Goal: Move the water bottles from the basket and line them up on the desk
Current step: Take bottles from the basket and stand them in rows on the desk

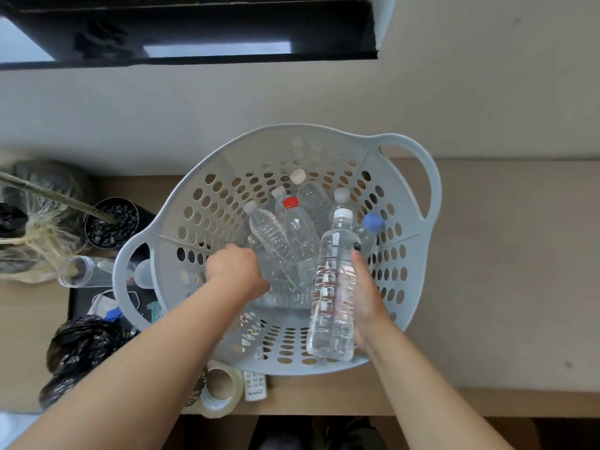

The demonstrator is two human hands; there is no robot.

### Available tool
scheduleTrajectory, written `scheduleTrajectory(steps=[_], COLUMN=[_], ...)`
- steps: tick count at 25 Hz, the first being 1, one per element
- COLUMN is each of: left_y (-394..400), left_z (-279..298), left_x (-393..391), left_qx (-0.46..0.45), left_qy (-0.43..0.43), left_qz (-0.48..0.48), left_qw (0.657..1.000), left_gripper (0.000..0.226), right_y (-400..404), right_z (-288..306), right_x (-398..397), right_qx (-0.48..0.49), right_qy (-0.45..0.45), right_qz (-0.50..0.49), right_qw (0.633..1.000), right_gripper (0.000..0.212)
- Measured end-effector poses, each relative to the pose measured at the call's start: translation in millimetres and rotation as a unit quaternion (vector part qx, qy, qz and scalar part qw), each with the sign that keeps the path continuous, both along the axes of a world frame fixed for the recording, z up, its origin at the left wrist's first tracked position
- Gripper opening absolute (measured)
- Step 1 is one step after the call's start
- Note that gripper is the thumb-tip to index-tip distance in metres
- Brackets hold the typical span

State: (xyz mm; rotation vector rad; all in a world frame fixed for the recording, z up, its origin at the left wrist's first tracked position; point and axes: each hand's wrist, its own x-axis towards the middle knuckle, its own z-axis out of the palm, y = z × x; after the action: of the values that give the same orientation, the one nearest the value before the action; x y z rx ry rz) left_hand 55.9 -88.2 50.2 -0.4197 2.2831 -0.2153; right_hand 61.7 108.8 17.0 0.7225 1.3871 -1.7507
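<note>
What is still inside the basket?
The basket holds several clear bottles: one red-capped, one blue-capped, others white-capped. The right hand grips one; the left hand covers the bottles' lower ends.

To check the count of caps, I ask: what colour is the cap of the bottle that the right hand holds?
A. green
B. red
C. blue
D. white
D: the right hand grips a clear bottle whose cap is white.
</note>
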Motion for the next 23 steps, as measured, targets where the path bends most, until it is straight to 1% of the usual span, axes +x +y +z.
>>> scheduleTrajectory(steps=[2, 3, 5, 8, 11, 15, 17, 18, 20, 23], left_y=[-5, -8, -12, -13, -10, -3, -3, -2, 4, 23], left_z=[28, 42, 71, 116, 158, 196, 207, 212, 226, 250], left_x=[0, 1, 7, 20, 38, 68, 78, 81, 83, 81], left_qx=[0.003, 0.01, 0.045, 0.139, 0.246, 0.349, 0.389, 0.405, 0.44, 0.483], left_qy=[0.04, 0.06, 0.104, 0.181, 0.262, 0.33, 0.339, 0.334, 0.32, 0.302], left_qz=[-0.017, -0.021, -0.028, -0.007, 0.084, 0.192, 0.239, 0.258, 0.288, 0.329], left_qw=[0.999, 0.998, 0.993, 0.974, 0.929, 0.856, 0.822, 0.811, 0.788, 0.753], left_gripper=[0.042, 0.041, 0.051, 0.063, 0.067, 0.068, 0.067, 0.067, 0.065, 0.054], right_y=[-1, -2, 1, 5, 15, 43, 57, 61, 64, 72], right_z=[4, 10, 19, 50, 96, 163, 190, 203, 228, 252], right_x=[2, 1, -2, -8, -14, -8, 4, 10, 23, 36], right_qx=[-0.007, -0.012, -0.027, -0.069, -0.06, -0.048, -0.039, -0.041, -0.067, -0.095], right_qy=[-0.005, -0.012, -0.025, -0.014, 0.016, 0.05, 0.059, 0.061, 0.064, 0.078], right_qz=[0.018, 0.025, 0.032, 0.029, -0.001, -0.058, -0.085, -0.095, -0.118, -0.162], right_qw=[1.0, 1.0, 0.999, 0.997, 0.998, 0.996, 0.994, 0.993, 0.989, 0.979], right_gripper=[0.085, 0.083, 0.079, 0.054, 0.043, 0.049, 0.04, 0.037, 0.032, 0.032])
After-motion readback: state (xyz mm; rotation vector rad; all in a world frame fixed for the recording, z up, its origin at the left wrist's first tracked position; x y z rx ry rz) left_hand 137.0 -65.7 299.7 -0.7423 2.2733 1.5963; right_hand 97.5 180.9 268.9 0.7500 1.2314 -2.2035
